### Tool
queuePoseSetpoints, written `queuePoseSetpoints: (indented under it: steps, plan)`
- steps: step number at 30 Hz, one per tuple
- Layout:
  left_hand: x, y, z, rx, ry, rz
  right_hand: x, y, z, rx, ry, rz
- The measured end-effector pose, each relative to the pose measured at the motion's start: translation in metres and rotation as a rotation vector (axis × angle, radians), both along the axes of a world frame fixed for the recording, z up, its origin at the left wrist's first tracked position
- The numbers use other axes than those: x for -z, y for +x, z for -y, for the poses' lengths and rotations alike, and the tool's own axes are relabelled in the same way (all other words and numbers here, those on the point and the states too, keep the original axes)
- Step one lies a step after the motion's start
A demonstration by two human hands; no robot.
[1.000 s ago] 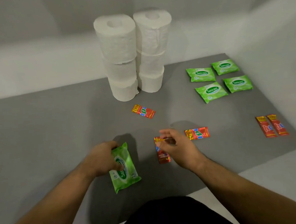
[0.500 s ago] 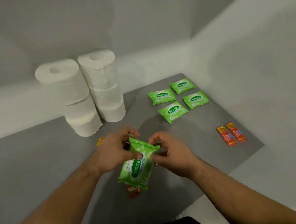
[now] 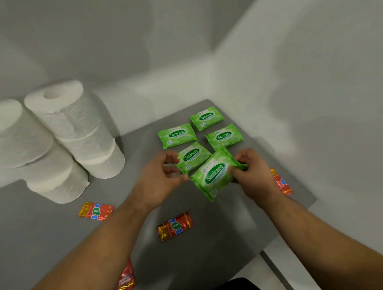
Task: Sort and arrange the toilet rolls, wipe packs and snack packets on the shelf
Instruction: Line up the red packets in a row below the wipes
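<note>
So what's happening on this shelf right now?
A person is tidying a grey shelf. The right hand grips a green wipe pack while the open left hand touches its corner, beside four wipe packs already laid in a group. Toilet rolls stand stacked at the back left. Red snack packets lie scattered in front.

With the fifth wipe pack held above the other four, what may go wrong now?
1. The held wipe pack, pinched by the right hand, overlaps the nearest lying pack; setting it down may push that pack askew.
2. The right forearm covers part of a red snack packet and may sweep it toward the shelf edge.
</note>
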State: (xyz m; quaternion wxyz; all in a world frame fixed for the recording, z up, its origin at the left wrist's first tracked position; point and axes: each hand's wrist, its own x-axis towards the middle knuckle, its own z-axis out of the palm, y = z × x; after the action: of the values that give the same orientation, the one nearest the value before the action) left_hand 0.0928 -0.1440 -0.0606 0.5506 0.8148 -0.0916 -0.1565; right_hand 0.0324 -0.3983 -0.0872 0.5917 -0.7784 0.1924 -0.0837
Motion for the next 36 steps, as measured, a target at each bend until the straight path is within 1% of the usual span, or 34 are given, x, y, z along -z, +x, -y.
queuePoseSetpoints:
  steps: [4,6,9,14,18,21,25,30,33,36]
  plan:
    - [0.019,0.000,-0.005,-0.060,0.096,-0.018,0.024,0.032,0.036,0.118,0.006,-0.069]
    - [0.027,-0.002,-0.009,-0.085,0.136,-0.029,0.039,0.050,0.049,0.120,-0.052,-0.103]
    - [0.036,-0.010,-0.018,-0.124,0.164,-0.059,0.056,0.071,0.057,0.061,-0.270,-0.171]
    - [0.048,-0.022,-0.031,-0.184,0.211,-0.106,0.076,0.079,0.060,0.014,-0.482,-0.237]
    - [0.053,-0.032,-0.033,-0.194,0.283,-0.120,0.080,0.083,0.063,-0.056,-0.738,-0.232]
    - [0.058,-0.038,-0.032,-0.191,0.299,-0.135,0.076,0.086,0.061,-0.085,-0.862,-0.212]
    - [0.064,-0.040,-0.032,-0.182,0.317,-0.142,0.072,0.087,0.061,-0.136,-0.874,-0.275]
    - [0.070,-0.043,-0.040,-0.150,0.356,-0.117,0.070,0.067,0.040,-0.094,-0.762,-0.175]
    - [0.078,-0.047,-0.048,-0.093,0.459,-0.075,0.065,0.042,0.009,-0.143,-0.707,-0.165]
    - [0.088,-0.051,-0.057,0.034,0.556,-0.050,0.058,0.011,-0.024,-0.199,-0.655,-0.198]
